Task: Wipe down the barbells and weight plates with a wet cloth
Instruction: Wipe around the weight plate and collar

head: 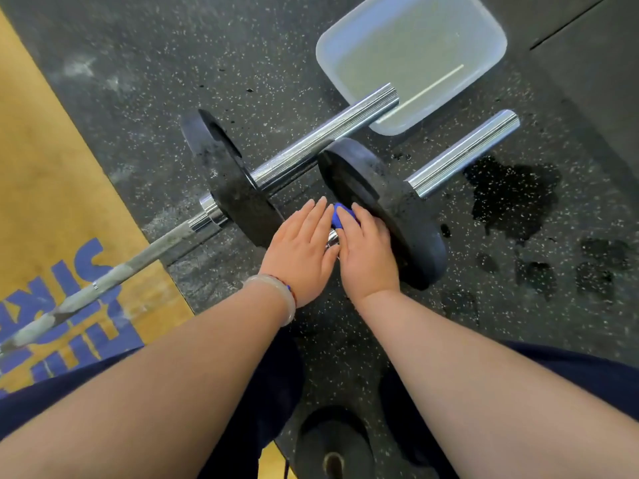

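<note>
Now, cloth: blue cloth [340,216], soft, on near barbell [460,157], against right plate [390,209].
Left hand [301,250]: flat, fingers straight, holding nothing.
Right hand [366,250]: curled over cloth, gripping.
Handling: plate likely heavy, chrome slick; keep cloth bunched.

The floor [138,81] is black rubber flecked with white, with a seam [567,29] between mats at the far right. Dark wet patches [511,195] spread across it on the right. A yellow platform [52,202] with blue lettering [86,305] lies left.
</note>
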Motion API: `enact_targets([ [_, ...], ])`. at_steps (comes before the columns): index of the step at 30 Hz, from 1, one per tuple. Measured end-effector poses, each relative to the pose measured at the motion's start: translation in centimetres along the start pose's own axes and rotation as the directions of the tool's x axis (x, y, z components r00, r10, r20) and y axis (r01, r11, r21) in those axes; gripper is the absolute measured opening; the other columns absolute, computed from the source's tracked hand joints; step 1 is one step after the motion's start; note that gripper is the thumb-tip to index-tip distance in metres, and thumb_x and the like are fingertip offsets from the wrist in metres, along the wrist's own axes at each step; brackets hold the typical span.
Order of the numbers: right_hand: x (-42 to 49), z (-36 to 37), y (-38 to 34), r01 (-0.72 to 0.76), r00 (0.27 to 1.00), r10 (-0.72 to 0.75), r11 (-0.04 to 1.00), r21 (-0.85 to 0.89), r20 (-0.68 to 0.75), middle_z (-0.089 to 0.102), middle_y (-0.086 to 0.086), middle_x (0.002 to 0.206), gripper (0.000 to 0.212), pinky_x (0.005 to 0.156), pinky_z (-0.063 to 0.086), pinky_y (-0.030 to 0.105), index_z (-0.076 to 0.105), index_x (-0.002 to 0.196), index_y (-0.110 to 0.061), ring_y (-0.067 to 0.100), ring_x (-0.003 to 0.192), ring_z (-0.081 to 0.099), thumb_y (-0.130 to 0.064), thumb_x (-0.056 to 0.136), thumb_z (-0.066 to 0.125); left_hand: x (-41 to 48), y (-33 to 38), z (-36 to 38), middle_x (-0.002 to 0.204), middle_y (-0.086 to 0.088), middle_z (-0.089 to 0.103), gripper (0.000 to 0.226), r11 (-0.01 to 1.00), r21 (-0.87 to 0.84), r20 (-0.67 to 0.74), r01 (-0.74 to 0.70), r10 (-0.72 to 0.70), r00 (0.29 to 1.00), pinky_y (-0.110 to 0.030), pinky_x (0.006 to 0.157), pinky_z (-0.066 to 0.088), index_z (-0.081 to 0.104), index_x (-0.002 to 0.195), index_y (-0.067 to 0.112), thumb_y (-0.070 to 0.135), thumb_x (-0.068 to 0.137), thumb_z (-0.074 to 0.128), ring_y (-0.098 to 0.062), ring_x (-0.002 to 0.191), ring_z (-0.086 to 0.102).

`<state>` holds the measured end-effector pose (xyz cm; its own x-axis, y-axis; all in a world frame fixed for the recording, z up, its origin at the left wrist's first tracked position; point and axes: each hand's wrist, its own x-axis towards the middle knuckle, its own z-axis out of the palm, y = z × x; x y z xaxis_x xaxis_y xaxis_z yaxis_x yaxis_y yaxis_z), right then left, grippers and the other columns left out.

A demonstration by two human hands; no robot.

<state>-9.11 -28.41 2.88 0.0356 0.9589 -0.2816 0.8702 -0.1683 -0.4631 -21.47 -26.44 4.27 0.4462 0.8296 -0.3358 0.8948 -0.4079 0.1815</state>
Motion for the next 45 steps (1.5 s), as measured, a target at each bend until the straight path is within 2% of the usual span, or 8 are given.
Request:
enact_targets([
  [7, 0.6, 3.5, 2.3, 0.006, 1.000, -0.008, 0.997, 0.073, 0.026, 0.014, -0.002, 0.158, 0.053, 0.116, 0.017, 0.036, 0.021, 0.151, -0.024, 0.019, 0.144, 0.013, -0.029, 0.100, 0.037, 1.1, 0.6, 3.4, 0.151, -0.018, 0.030, 0.060, 0.979, -0.202, -0.132, -0.041, 0.015, 0.991, -0.024, 0.115, -0.001, 0.032, 0.144, -0.001, 0.034, 0.097, 0.019, -0.027, 0.142, 0.024],
  [14, -0.5, 5.1, 4.5, 0.117, 0.993, -0.110, 0.955, 0.271, -0.043, 0.014, -0.003, 0.159, 0.061, 0.116, 0.009, 0.025, 0.019, 0.151, -0.017, 0.009, 0.145, 0.010, -0.036, 0.096, 0.039, 0.9, 0.7, 6.6, 0.159, -0.002, 0.010, 0.050, 0.890, -0.456, -0.158, 0.018, -0.101, 0.982, -0.006, 0.108, -0.006, 0.023, 0.150, 0.009, 0.020, 0.102, 0.033, -0.010, 0.146, 0.007],
  [20, -1.0, 5.3, 4.3, 0.159, 0.987, -0.157, 0.970, 0.182, -0.021, 0.000, -0.007, 0.160, 0.057, 0.111, -0.006, 0.018, 0.012, 0.153, -0.020, -0.004, 0.137, -0.010, -0.024, 0.100, 0.033, 0.6, 0.9, 7.0, 0.159, 0.002, 0.011, 0.047, 0.810, -0.585, -0.136, 0.026, -0.129, 0.982, -0.010, 0.108, 0.006, 0.028, 0.147, 0.016, 0.027, 0.102, 0.034, -0.006, 0.144, 0.011],
  [28, -3.1, 4.7, 5.5, 0.231, 0.969, -0.228, 0.973, 0.019, -0.093, 0.009, 0.001, 0.159, 0.059, 0.112, -0.005, 0.017, 0.018, 0.151, -0.013, 0.013, 0.146, 0.005, -0.020, 0.096, 0.036, 0.7, 1.8, 6.4, 0.152, 0.001, 0.030, 0.049, 0.813, -0.582, -0.185, -0.022, -0.106, 0.977, -0.017, 0.107, 0.020, 0.033, 0.145, 0.018, 0.020, 0.098, 0.047, -0.013, 0.140, 0.028],
  [31, -3.9, 4.4, 5.9, 0.224, 0.960, -0.230, 0.973, -0.051, -0.159, 0.030, 0.006, 0.154, 0.056, 0.112, 0.025, 0.036, 0.035, 0.146, -0.012, 0.026, 0.137, 0.028, -0.017, 0.091, 0.043, 0.6, 2.7, 6.7, 0.152, -0.004, 0.030, 0.044, 0.857, -0.516, -0.213, -0.011, -0.115, 0.970, -0.015, 0.105, 0.019, 0.041, 0.142, 0.017, 0.015, 0.098, 0.042, -0.017, 0.138, 0.030],
  [35, -4.6, 3.6, 6.0, 0.309, 0.893, -0.360, 0.927, -0.214, -0.268, 0.060, 0.015, 0.120, 0.043, 0.075, 0.053, 0.045, 0.064, 0.118, -0.007, 0.034, 0.099, 0.056, -0.020, 0.082, 0.045, 0.2, 3.7, 6.9, 0.154, -0.004, 0.026, 0.044, 0.867, -0.489, -0.212, 0.096, -0.224, 0.951, -0.019, 0.106, 0.021, 0.042, 0.140, 0.011, 0.024, 0.098, 0.043, -0.017, 0.138, 0.029],
  [40, -5.3, 2.2, 6.8, 0.375, 0.756, -0.545, 0.814, -0.443, -0.362, 0.057, 0.014, 0.127, 0.041, 0.088, 0.041, 0.044, 0.066, 0.117, -0.011, 0.032, 0.115, 0.049, -0.015, 0.077, 0.055, 1.2, 3.8, 7.7, 0.153, -0.017, 0.020, 0.050, 0.927, -0.333, -0.154, 0.171, -0.232, 0.960, -0.034, 0.116, 0.017, 0.037, 0.136, 0.012, 0.040, 0.094, 0.042, -0.025, 0.147, 0.005],
  [45, -5.3, 0.2, 7.7, 0.258, 0.715, -0.522, 0.816, -0.518, -0.466, 0.039, 0.015, 0.147, 0.049, 0.113, 0.008, 0.058, 0.058, 0.129, -0.017, 0.035, 0.138, 0.028, -0.013, 0.080, 0.058, 0.2, 4.0, 7.9, 0.153, -0.010, 0.028, 0.053, 0.863, -0.494, -0.254, 0.104, -0.258, 0.932, -0.032, 0.116, 0.010, 0.030, 0.147, 0.012, 0.011, 0.096, 0.041, -0.028, 0.146, 0.009],
])
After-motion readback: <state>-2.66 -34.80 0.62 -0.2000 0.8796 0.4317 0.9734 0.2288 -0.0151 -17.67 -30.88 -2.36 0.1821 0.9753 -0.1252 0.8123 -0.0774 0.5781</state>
